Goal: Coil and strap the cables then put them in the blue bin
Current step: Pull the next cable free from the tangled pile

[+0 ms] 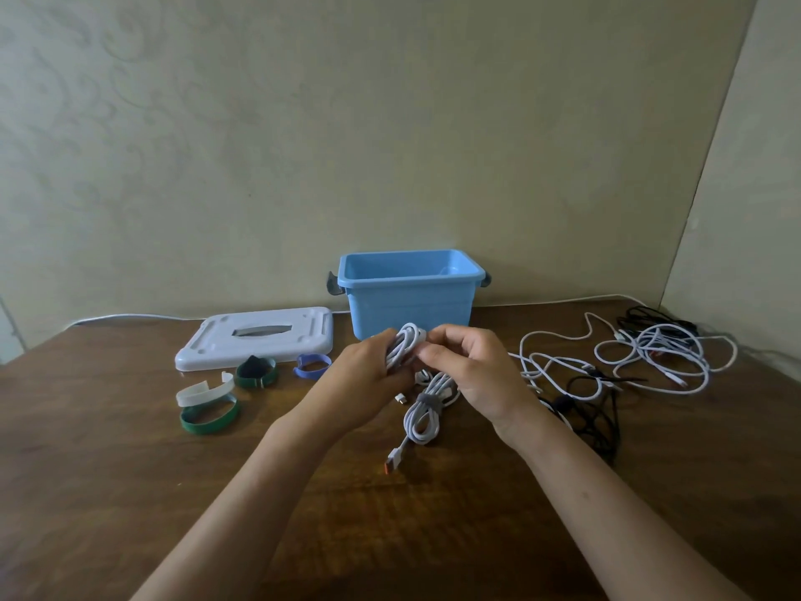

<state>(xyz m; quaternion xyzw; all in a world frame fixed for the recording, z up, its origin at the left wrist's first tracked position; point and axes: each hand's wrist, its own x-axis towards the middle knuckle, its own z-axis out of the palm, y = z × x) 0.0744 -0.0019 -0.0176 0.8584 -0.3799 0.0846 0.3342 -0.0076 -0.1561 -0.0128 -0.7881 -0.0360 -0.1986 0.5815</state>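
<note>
My left hand [359,383] and my right hand [472,375] both hold a coiled white cable [405,347] just in front of the open blue bin [409,297]. The left hand grips the coil's side, and the right pinches it near the top. Below my hands a second white cable coil [427,412], bound with a grey strap, lies on the wooden table [130,470], its orange-tipped plug toward me. Loose straps lie to the left: a white one [201,390], a green one [210,416], a dark green one [256,372] and a blue one [312,365].
The bin's white lid [255,336] lies flat left of the bin. Tangled white cables [650,353] and black cables [594,414] spread over the right of the table. Walls stand close behind and to the right.
</note>
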